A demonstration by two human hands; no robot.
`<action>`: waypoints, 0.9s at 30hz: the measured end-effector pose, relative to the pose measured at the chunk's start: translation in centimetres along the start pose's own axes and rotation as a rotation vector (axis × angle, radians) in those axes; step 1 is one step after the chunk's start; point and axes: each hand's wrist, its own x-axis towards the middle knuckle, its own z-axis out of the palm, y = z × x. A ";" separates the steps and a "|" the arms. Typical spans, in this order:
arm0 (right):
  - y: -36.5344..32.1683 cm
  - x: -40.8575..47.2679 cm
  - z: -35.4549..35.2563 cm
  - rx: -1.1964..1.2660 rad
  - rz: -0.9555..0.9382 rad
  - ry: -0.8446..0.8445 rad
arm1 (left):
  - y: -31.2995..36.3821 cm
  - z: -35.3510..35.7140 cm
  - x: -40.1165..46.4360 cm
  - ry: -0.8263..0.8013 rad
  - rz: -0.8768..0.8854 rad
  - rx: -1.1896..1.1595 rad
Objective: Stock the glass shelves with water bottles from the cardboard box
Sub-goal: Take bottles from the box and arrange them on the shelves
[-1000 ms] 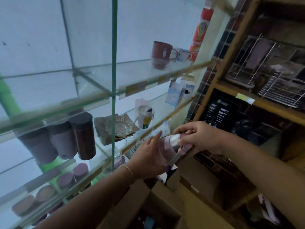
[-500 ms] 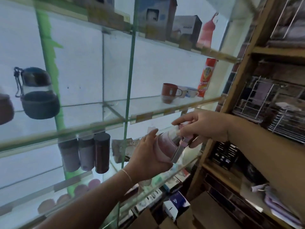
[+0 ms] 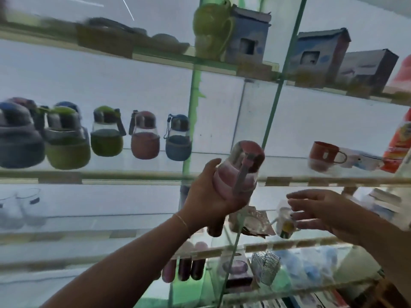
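The pink bottle [image 3: 239,172] has been raised toward the glass shelf [image 3: 133,174]; it is gripped by the left hand [image 3: 211,196], while the right hand [image 3: 320,210] has let go, fingers spread.

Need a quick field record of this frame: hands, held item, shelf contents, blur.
left hand: grips pink bottle round its lower body, raised before the bottle shelf's edge
right hand: open, fingers spread, holds nothing, apart from the bottle
bottle shelf: row of round bottles left of the green post: grey, green, green, red, blue
same level, right bay: red mug
top shelf: yellow-green jug, printed boxes
cardboard box: not in view
image quality: motion blur, fine details unreadable
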 end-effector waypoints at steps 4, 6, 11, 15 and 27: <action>0.3 0.8 3.3 -0.039 -0.003 -0.074 | 0.2 -4.1 0.1 0.075 0.052 0.104; -0.4 1.3 4.9 -0.060 -0.021 -0.101 | 0.0 -5.9 0.2 0.108 0.050 0.128; -3.5 2.5 8.9 -0.068 -0.086 -0.172 | -0.5 -10.2 0.5 0.212 0.063 0.162; -6.5 3.3 13.1 -0.050 -0.124 -0.201 | -1.4 -14.2 1.0 0.257 0.066 0.178; -13.6 6.2 28.4 -0.216 -0.369 -0.185 | -4.2 -23.9 2.9 0.313 0.065 0.058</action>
